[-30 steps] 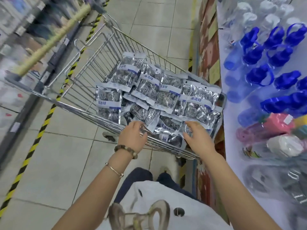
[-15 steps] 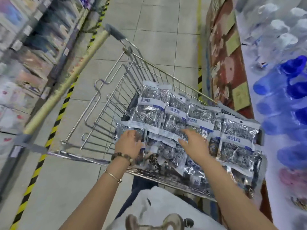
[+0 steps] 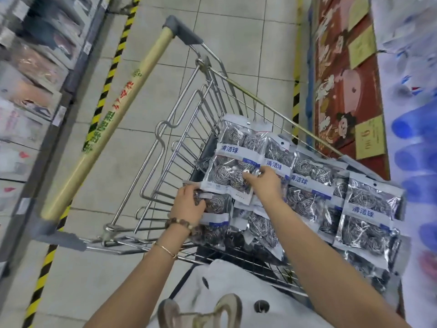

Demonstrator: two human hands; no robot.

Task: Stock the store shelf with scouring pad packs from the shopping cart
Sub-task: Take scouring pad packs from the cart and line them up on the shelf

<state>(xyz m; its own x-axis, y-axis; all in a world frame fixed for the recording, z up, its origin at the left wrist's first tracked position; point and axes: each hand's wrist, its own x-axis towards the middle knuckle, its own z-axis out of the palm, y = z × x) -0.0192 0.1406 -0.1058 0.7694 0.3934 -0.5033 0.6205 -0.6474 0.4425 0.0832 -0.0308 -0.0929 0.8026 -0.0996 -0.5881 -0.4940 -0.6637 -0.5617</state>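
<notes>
A wire shopping cart [image 3: 179, 147] stands in the aisle, its right half filled with several clear packs of steel scouring pads with white and blue labels. My left hand [image 3: 189, 204] rests on a pack [image 3: 217, 203] at the near left of the pile, fingers curled over its edge. My right hand [image 3: 264, 183] grips the lower right of the top pack [image 3: 233, 162], which lies partly over the others. More packs [image 3: 369, 216] lie to the right. The shelf at the right is blurred.
The cart's tan handle bar [image 3: 113, 124] runs diagonally at the left. Blurred blue bottles [image 3: 413, 157] fill the shelf on the right above a red printed panel [image 3: 343, 86]. Another shelf [image 3: 30, 74] lines the left, behind yellow-black floor tape [image 3: 106, 81].
The view has swung so the cart sits further right and closer. My right hand has reached forward onto the top pack; my left hand stays on the near-left pack.
</notes>
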